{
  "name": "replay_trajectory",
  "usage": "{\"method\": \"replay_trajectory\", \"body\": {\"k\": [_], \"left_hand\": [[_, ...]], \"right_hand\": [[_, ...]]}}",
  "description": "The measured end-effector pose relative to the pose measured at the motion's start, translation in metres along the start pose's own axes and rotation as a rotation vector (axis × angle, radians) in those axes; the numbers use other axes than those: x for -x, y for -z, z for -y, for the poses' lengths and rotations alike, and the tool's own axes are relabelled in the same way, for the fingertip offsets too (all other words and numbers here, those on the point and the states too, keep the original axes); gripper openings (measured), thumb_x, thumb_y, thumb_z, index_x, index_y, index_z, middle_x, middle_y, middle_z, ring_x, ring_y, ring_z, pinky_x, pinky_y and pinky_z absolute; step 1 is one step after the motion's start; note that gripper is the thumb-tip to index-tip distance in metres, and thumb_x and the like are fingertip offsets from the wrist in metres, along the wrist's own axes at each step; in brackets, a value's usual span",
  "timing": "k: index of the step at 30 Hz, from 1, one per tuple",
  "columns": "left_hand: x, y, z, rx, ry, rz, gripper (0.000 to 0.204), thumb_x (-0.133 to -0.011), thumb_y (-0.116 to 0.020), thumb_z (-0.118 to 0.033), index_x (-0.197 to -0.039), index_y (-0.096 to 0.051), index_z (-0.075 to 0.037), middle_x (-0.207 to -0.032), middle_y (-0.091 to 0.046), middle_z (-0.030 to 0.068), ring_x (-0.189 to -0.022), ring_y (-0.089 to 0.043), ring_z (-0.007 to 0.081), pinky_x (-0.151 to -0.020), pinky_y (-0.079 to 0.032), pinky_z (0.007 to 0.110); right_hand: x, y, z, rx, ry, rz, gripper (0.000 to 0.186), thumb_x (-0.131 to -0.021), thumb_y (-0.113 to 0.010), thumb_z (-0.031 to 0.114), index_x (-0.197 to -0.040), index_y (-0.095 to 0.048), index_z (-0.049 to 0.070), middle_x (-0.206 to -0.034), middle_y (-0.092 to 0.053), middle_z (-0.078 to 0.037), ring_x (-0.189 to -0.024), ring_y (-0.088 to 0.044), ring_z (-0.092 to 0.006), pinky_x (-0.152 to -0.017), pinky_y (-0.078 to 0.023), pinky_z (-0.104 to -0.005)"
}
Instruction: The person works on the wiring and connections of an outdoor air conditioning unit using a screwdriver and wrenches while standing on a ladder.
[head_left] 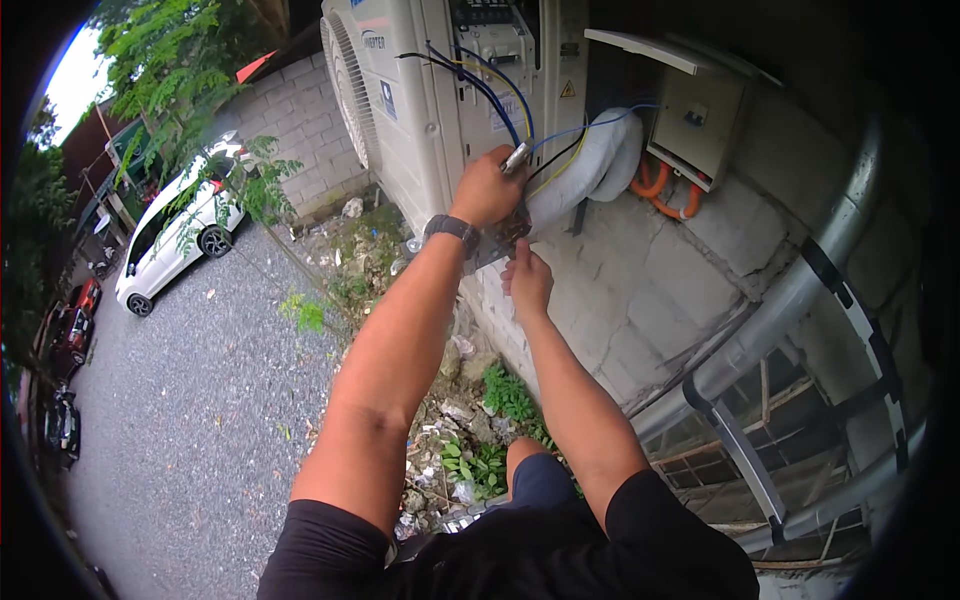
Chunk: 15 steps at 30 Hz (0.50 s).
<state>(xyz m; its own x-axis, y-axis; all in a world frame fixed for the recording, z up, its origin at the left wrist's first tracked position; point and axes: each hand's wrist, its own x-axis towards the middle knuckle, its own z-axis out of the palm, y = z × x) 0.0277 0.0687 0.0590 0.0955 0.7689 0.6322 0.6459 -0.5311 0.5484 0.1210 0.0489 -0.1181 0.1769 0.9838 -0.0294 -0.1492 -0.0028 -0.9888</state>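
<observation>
My left hand (485, 190), with a dark watch at the wrist, is closed round a small silver piece (516, 157) among blue, yellow and black wires (500, 100) at the front of a beige outdoor air-conditioner unit (400, 110). Just below, my right hand (528, 280) has curled fingers at a dark, blurred item (512, 232); what exactly it grips is unclear. White wrapped piping (612, 160) runs beside both hands. The unit's wiring compartment is uncovered at the top.
An open grey breaker box (680, 125) with orange conduit (655, 200) is on the right, above an aluminum ladder (740, 450) and large grey pipe (820, 240). Below lie a concrete ledge (650, 280), rubble and plants. Left are a gravel drive (200, 400) and parked cars (175, 220).
</observation>
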Motion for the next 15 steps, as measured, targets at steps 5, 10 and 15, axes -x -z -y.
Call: {"method": "replay_trajectory", "body": {"k": [5,10,15], "left_hand": [[0.002,-0.001,-0.002,0.038,0.073,0.022,0.025,-0.089,-0.069,-0.027,-0.099,-0.066,-0.005,-0.094,-0.07,0.0222,-0.093,-0.065,0.0445,-0.08,-0.051,0.047],[0.008,0.004,0.007,0.044,0.073,-0.023,0.024,-0.089,-0.069,-0.026,-0.098,-0.066,-0.004,-0.096,-0.07,0.0227,-0.093,-0.065,0.0449,-0.08,-0.051,0.048],[0.006,-0.001,0.007,0.046,0.062,-0.02,0.024,-0.089,-0.068,-0.027,-0.1,-0.066,-0.005,-0.096,-0.07,0.0222,-0.093,-0.065,0.0448,-0.081,-0.051,0.047]], "right_hand": [[0.014,-0.008,-0.018,-0.184,0.368,-0.19,0.032,-0.104,-0.052,0.031,-0.108,-0.062,0.001,-0.081,-0.069,-0.011,-0.066,-0.065,-0.0166,-0.063,-0.055,-0.0306],[0.021,0.012,-0.015,0.199,0.141,0.067,0.028,-0.095,-0.055,0.012,-0.12,-0.058,0.001,-0.092,-0.072,-0.013,-0.074,-0.069,-0.0205,-0.069,-0.055,-0.033],[0.022,0.007,-0.011,0.036,0.192,0.147,0.028,-0.091,-0.06,0.012,-0.116,-0.059,0.001,-0.087,-0.073,-0.011,-0.075,-0.071,-0.0208,-0.071,-0.055,-0.035]]}}
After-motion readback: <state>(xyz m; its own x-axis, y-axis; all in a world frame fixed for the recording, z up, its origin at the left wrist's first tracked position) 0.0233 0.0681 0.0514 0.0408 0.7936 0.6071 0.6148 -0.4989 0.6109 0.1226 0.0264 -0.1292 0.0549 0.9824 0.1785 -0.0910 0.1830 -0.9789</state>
